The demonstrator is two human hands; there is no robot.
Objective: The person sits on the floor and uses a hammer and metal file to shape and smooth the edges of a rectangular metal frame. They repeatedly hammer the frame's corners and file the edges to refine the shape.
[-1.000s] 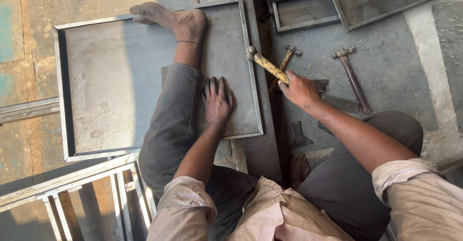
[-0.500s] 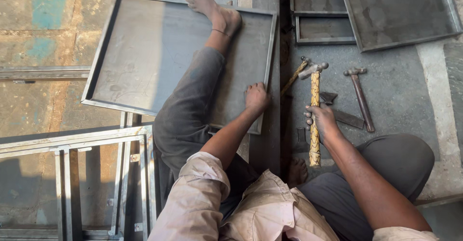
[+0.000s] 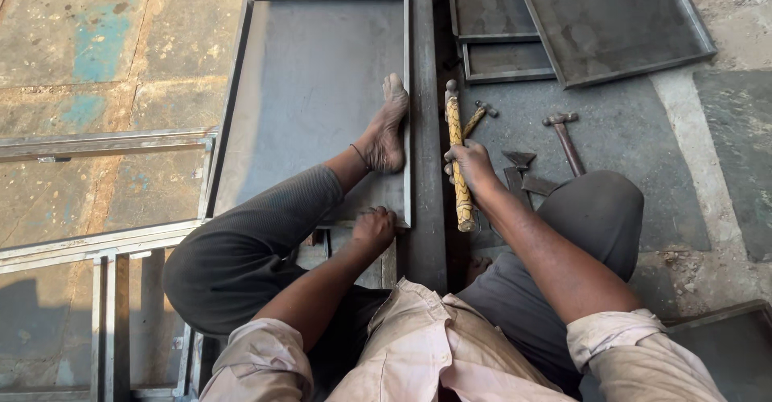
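Observation:
I sit on the floor over a shallow grey metal tray (image 3: pixel 314 80). My bare left foot (image 3: pixel 388 127) presses on the tray's right side. My left hand (image 3: pixel 373 228) grips the tray's near right corner. A hammer with a yellowish wooden handle (image 3: pixel 458 161) is in my right hand (image 3: pixel 469 164), held upright beside the tray's right rim, its head pointing away from me. A long dark steel bar (image 3: pixel 425 169) runs under that rim.
Two more hammers (image 3: pixel 565 140) and small metal pieces (image 3: pixel 523 173) lie on the floor at right. Other metal trays (image 3: pixel 611 20) are stacked at the top right. A welded metal frame (image 3: pixel 96 257) lies at left. Another tray edge (image 3: pixel 724 330) shows bottom right.
The tray has been turned and now lies lengthwise away from me. My left foot slid back toward the right rim, my left hand moved to the near corner, and the hammer came in beside the rim.

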